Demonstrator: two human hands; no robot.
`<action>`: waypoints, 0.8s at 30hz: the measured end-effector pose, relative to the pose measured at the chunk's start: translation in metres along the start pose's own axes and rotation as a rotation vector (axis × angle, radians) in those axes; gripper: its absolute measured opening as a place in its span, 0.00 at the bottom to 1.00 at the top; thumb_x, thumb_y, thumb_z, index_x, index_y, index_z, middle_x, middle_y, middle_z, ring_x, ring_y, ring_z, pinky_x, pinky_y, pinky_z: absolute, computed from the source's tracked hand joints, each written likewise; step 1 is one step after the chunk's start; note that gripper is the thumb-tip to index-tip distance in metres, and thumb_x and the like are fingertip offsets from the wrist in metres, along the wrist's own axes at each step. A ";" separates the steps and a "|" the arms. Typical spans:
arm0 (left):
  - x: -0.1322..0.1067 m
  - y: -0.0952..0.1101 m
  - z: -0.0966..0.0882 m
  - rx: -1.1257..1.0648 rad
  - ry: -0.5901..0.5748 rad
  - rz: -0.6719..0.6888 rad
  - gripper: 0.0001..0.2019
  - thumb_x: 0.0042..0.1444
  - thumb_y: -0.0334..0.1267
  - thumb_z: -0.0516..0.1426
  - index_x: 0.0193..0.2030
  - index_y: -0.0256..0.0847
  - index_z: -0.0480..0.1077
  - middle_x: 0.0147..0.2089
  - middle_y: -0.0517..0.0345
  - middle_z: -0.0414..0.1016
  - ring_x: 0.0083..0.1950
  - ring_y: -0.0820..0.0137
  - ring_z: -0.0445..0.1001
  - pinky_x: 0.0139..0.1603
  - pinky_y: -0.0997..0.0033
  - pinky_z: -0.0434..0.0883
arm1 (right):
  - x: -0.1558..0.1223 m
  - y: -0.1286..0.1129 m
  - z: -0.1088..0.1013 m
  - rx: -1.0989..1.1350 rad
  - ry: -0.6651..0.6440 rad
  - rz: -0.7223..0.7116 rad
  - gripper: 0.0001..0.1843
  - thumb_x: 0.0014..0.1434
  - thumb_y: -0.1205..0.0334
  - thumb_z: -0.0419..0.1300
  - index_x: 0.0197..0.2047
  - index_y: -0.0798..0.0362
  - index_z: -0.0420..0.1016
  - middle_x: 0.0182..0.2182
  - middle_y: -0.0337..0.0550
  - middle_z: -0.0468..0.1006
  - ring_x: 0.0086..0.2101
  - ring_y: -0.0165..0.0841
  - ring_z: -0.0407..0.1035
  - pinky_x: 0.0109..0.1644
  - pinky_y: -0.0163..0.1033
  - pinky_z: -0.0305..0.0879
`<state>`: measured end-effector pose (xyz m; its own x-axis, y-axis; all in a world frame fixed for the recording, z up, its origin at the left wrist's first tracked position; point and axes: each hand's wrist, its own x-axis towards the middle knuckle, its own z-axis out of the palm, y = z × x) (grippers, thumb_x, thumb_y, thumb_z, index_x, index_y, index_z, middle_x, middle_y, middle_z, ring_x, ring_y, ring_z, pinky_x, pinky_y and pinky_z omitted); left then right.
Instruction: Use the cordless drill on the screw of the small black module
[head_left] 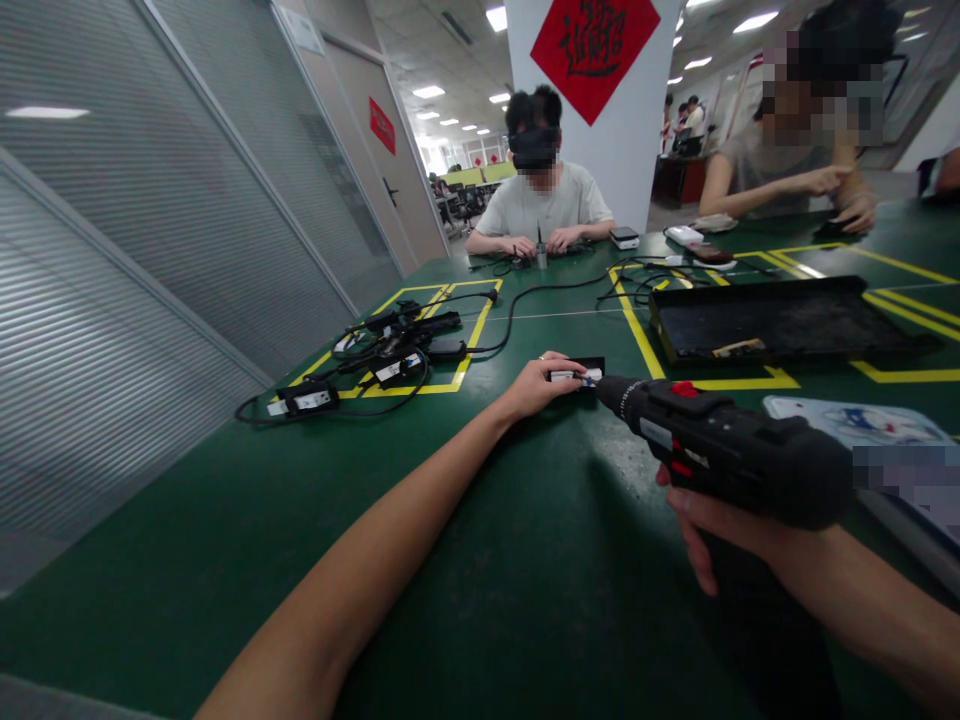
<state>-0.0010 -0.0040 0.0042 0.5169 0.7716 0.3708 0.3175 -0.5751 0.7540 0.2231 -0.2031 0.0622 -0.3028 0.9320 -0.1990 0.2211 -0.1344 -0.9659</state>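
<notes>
My left hand (541,383) reaches across the green table and grips a small black power adapter (577,371) with a white label, pinning it to the tabletop. My right hand (705,530) is wrapped round the grip of a black and red electric screwdriver (727,450). The screwdriver lies level, and its tip points left and meets the adapter's right end. My right fingers curl under the tool's body and are partly hidden by it.
A pile of black adapters and cables (390,345) lies in a yellow-taped square at left. A black tray (780,320) sits at right. A white sheet (847,420) lies near my right arm. Two people (544,200) sit at the far edge.
</notes>
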 end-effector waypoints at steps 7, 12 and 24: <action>0.000 0.002 0.000 -0.006 0.000 -0.004 0.13 0.53 0.39 0.59 0.45 0.41 0.76 0.45 0.53 0.72 0.49 0.66 0.68 0.56 0.64 0.62 | -0.006 -0.011 0.003 0.010 0.029 0.014 0.15 0.55 0.50 0.58 0.40 0.51 0.63 0.14 0.34 0.74 0.15 0.33 0.70 0.22 0.36 0.67; 0.000 0.004 0.000 0.000 0.003 -0.016 0.12 0.53 0.39 0.59 0.44 0.41 0.76 0.46 0.53 0.72 0.50 0.65 0.68 0.56 0.64 0.63 | -0.003 -0.001 0.002 0.024 -0.001 -0.004 0.15 0.56 0.51 0.57 0.42 0.50 0.64 0.15 0.34 0.74 0.16 0.34 0.71 0.23 0.38 0.68; -0.001 0.002 0.000 -0.004 -0.005 0.007 0.13 0.52 0.40 0.60 0.45 0.42 0.76 0.45 0.54 0.71 0.50 0.66 0.68 0.56 0.64 0.62 | 0.003 0.006 0.002 -0.012 -0.007 -0.010 0.13 0.56 0.49 0.57 0.36 0.50 0.64 0.14 0.34 0.74 0.15 0.32 0.70 0.21 0.36 0.67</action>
<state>-0.0005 -0.0061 0.0054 0.5232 0.7660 0.3735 0.3107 -0.5795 0.7534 0.2216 -0.2017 0.0557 -0.3113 0.9309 -0.1910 0.2292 -0.1215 -0.9658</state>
